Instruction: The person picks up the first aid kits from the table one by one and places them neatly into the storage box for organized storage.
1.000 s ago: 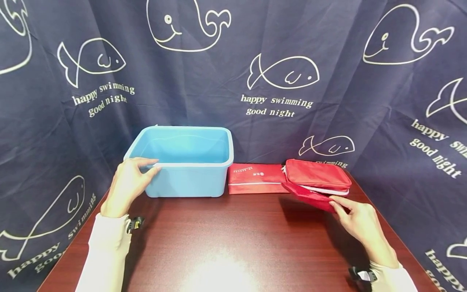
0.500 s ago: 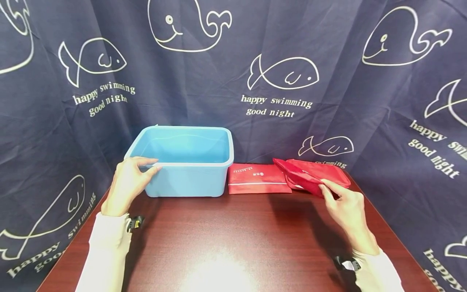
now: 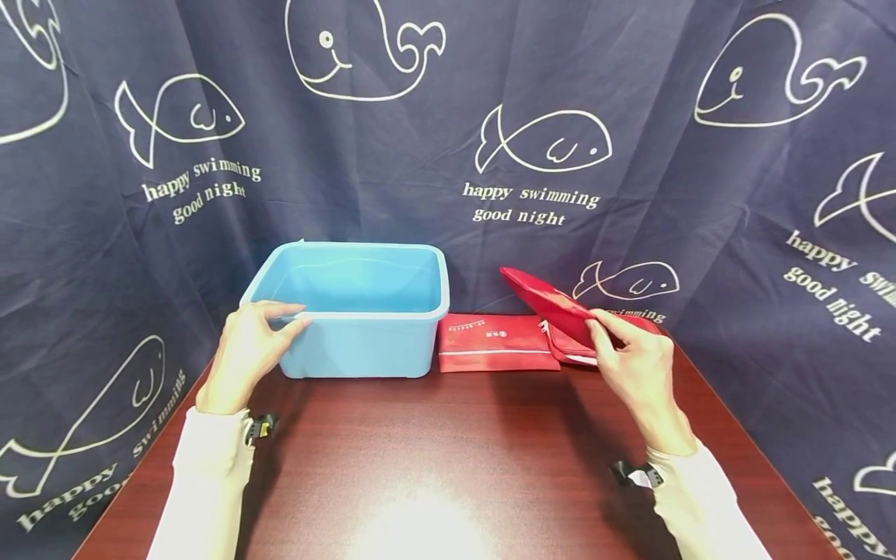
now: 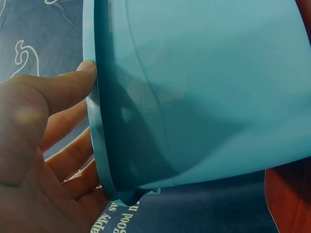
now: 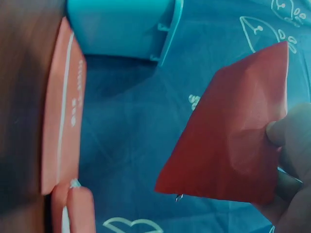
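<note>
A light-blue plastic bin (image 3: 357, 346) stands at the back left of the table. My left hand (image 3: 248, 350) holds its near left rim; in the left wrist view the thumb (image 4: 73, 87) lies on the rim and the fingers pass behind it. My right hand (image 3: 637, 373) pinches one edge of a flat red zip pouch (image 3: 549, 299), raised and tilted above the table; a small metal zipper pull (image 5: 179, 197) shows at its lower edge. Beneath it lies a thicker red zip case (image 3: 570, 348), partly covered by the pouch and hand. Beside that is a flat red pouch with a white stripe (image 3: 497, 342).
The striped pouch lies between the bin and the zip case. A dark blue curtain (image 3: 392, 171) with white fish and whale drawings closes off the back and both sides. The brown table (image 3: 420, 443) has a bright glare spot near its front.
My right hand has lifted the red zip pouch off the thicker case's front and carried it up and leftward. The left hand has stayed on the bin's rim.
</note>
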{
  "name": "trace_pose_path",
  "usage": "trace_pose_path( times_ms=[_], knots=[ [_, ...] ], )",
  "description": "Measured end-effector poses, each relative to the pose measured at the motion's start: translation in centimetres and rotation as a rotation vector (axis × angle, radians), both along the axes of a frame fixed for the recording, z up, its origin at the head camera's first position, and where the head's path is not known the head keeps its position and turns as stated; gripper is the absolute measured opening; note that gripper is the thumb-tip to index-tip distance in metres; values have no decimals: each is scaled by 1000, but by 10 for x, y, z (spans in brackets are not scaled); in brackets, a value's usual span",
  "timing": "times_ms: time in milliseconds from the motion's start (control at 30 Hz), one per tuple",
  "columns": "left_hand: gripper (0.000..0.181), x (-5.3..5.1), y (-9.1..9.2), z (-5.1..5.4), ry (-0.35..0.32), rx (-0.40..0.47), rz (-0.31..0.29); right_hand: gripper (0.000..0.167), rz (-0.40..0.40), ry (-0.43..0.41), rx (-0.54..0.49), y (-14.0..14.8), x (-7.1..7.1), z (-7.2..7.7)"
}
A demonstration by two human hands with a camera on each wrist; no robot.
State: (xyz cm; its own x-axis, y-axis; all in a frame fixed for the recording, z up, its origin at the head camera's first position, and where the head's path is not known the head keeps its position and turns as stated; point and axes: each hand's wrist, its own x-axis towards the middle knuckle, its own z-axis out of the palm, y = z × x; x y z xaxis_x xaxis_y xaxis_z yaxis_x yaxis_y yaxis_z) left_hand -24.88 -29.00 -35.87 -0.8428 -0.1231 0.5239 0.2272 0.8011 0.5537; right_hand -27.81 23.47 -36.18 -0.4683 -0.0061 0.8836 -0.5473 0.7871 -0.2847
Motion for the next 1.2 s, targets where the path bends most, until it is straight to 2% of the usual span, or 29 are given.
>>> trace_pose_path(
  times_ms=[400,933,1200],
  knots=[
    [31,-1,0,0,-12,-1,16,16,48,-5,-31,-56,-15,26],
    [32,-2,-3,0,-11,-10,19,16,138,10,-90,-120,-43,50],
    [32,-2,-1,0,-25,-7,17,15,166,10,-72,-155,-53,59]
  ],
)
